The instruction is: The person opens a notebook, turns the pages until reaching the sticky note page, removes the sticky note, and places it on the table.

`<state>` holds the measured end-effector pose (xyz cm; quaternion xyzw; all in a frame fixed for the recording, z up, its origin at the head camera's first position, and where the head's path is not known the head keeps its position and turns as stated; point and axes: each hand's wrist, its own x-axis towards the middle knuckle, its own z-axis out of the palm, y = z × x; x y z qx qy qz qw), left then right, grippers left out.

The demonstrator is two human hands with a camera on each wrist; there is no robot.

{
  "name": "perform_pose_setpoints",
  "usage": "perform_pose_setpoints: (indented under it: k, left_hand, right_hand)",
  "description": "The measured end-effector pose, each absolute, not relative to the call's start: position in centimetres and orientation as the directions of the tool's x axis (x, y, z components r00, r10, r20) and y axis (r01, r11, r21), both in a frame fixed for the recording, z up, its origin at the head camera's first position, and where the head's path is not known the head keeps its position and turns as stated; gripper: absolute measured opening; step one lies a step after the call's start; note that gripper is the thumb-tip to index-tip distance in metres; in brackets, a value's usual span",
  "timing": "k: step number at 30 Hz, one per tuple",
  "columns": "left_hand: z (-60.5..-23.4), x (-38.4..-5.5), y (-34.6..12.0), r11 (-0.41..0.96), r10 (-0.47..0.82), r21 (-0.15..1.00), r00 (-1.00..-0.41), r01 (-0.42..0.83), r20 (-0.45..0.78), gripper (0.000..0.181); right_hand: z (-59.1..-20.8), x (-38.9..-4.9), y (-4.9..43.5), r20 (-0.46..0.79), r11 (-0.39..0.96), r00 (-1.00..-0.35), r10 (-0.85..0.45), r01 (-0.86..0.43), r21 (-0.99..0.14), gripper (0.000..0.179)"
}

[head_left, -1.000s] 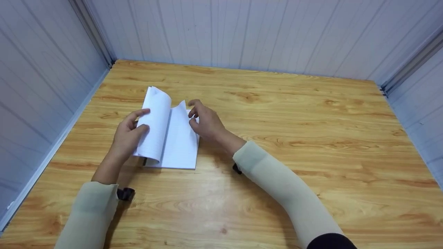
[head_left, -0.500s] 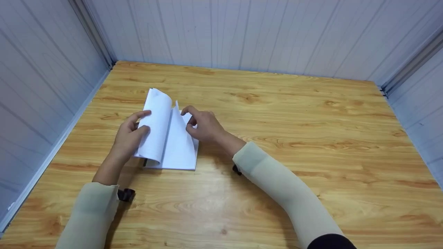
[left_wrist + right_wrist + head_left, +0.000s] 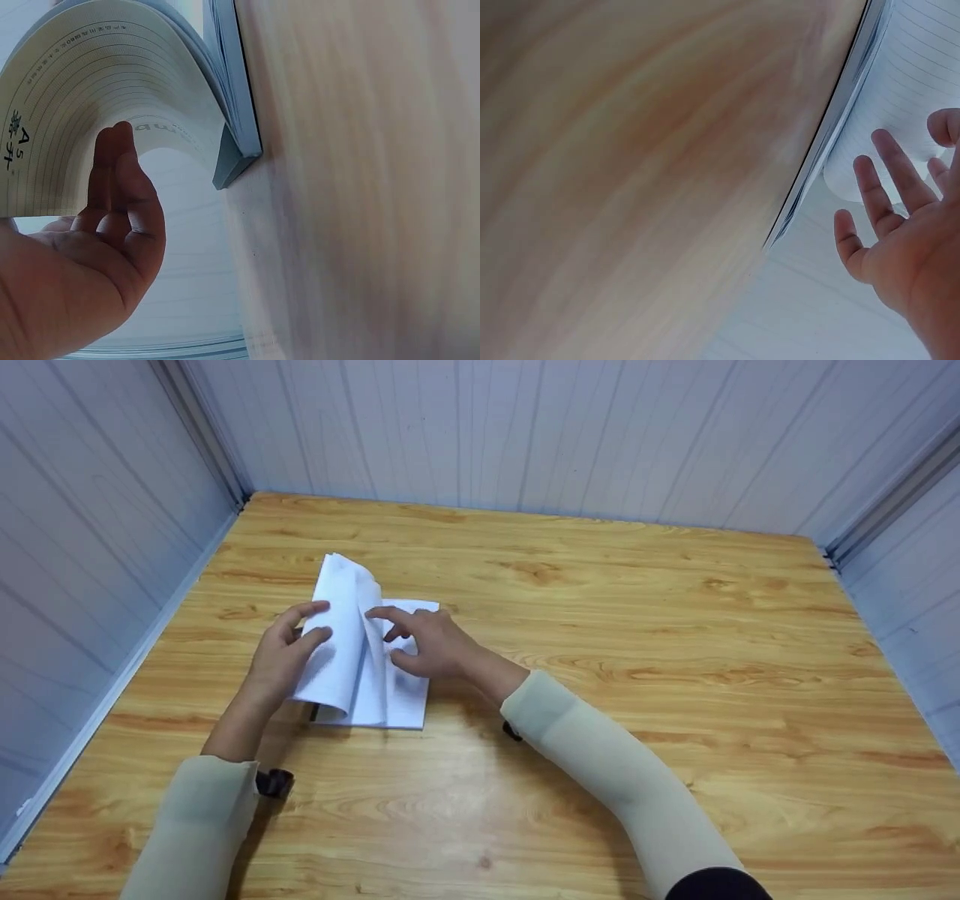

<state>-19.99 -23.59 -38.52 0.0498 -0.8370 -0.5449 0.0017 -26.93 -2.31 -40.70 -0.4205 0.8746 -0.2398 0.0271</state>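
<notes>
An open notebook (image 3: 409, 701) with white lined pages lies on the table, left of the middle in the head view. My left hand (image 3: 276, 660) grips its raised left part, thumb on the white pages and fingers behind. The left wrist view shows the back of that bundle, a ruled cream sheet (image 3: 56, 97) printed "A5", bent in a curve over my fingers. My right hand (image 3: 435, 643) is over the right-hand pages, its index finger at a half-turned leaf (image 3: 373, 660). In the right wrist view its fingers are spread; whether the fingertip touches the leaf is hard to tell.
The notebook rests on a wood-grain table (image 3: 637, 660). Pale panelled walls (image 3: 525, 435) enclose the table at the back and on both sides. A black wrist device (image 3: 274, 783) sits at the left sleeve's cuff.
My right hand has moved left, and the leaf by it has swung from the right side toward the raised bundle. The left hand has kept its grip nearly in place.
</notes>
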Motion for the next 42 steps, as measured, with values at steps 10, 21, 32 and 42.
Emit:
perform_pose_setpoints:
  k: [10,21,32,42]
  left_hand:
    - [-38.56,-19.87,-23.53,0.446,-0.055,0.892,-0.997,-0.068,-0.049,0.061]
    - [-39.03,-20.08,-23.46,0.447,-0.047,0.893,-0.998,-0.054,-0.037,0.056]
    - [-38.59,-20.06,-23.38,0.394,-0.058,0.915,-0.995,-0.093,-0.077,0.054]
    - [-38.44,-20.10,-23.39,0.284,-0.042,0.955,-0.997,-0.081,-0.072,0.046]
  right_hand:
    - [-40.80,-26.89,-2.07,0.092,0.448,-0.533,-0.841,-0.781,-0.435,0.067]
    - [-40.62,-26.96,-1.97,0.105,0.557,-0.633,-0.767,-0.739,-0.379,0.055]
    - [-40.77,-27.48,-1.63,0.136,0.791,-0.821,-0.555,-0.571,-0.220,0.031]
    - [-41.18,-27.54,-1.80,0.064,0.823,-0.844,-0.533,-0.535,-0.193,0.033]
